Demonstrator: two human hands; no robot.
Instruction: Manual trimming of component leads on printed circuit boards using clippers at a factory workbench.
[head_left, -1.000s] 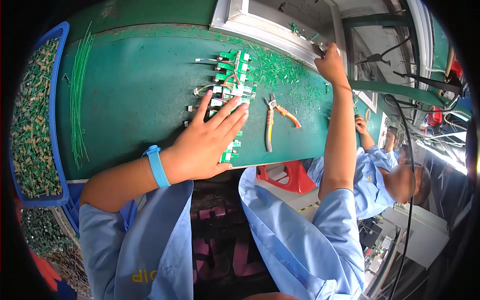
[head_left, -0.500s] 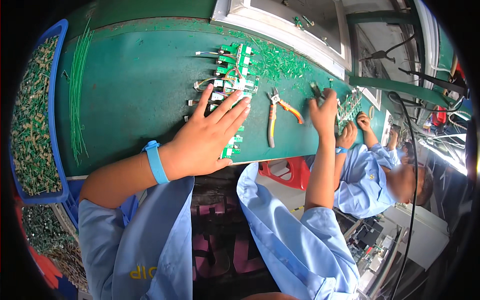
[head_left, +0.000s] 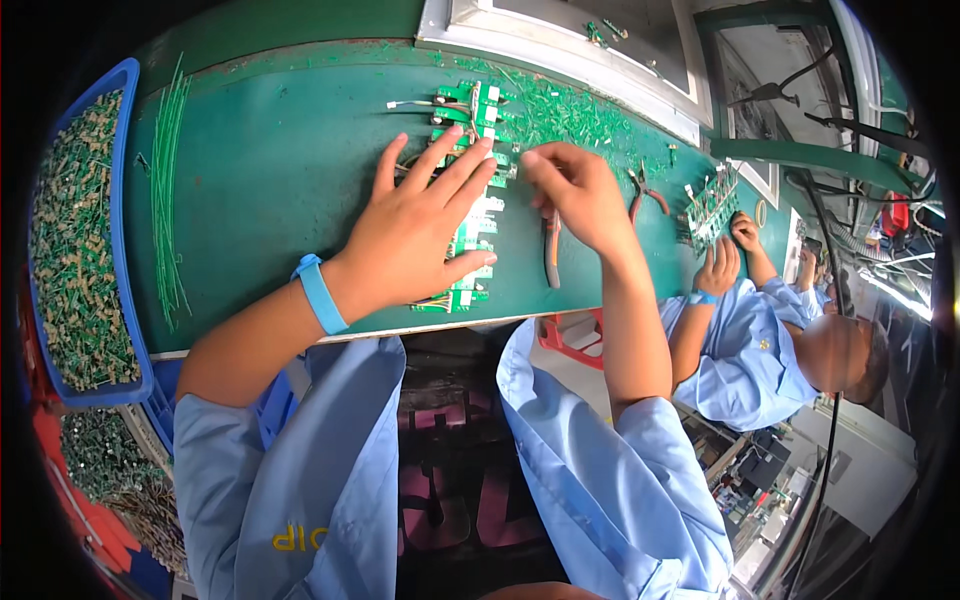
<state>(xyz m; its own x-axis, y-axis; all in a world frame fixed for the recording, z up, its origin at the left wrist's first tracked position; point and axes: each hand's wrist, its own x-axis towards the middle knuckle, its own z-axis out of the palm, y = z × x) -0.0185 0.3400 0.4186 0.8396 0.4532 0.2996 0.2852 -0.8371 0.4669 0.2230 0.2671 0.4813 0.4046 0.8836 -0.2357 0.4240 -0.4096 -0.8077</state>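
L hand (head_left: 415, 235) is down flat, fingers spread wide, palm pressing the row of boards (head_left: 478, 150) onto the bench (head_left: 270, 190); gripping nothing, just pinning them. Blue band (head_left: 318, 295) on that wrist. R hand (head_left: 580, 195) sits just right of it, fingers curled and pinched at the tips near the far boards; looks like something tiny is in the pinch, prob. a wire bit, but can't tell for sure. Pliers (head_left: 552, 250) lie on the bench under the R wrist, partly hidden, nobody holding them. Farther out: green offcuts (head_left: 575, 115) littered at the far edge, long green wires (head_left: 165, 190) on the left, blue bin (head_left: 75, 240) of parts beyond those. Far right, a co-worker's hand (head_left: 718, 268) rests near another board cluster (head_left: 708, 205).

Risks, as a judgement: boards only pinned by palm pressure, so a shift of the L hand could skew the row; the R wrist could nudge the pliers off the near edge; loose offcuts could get under the boards.
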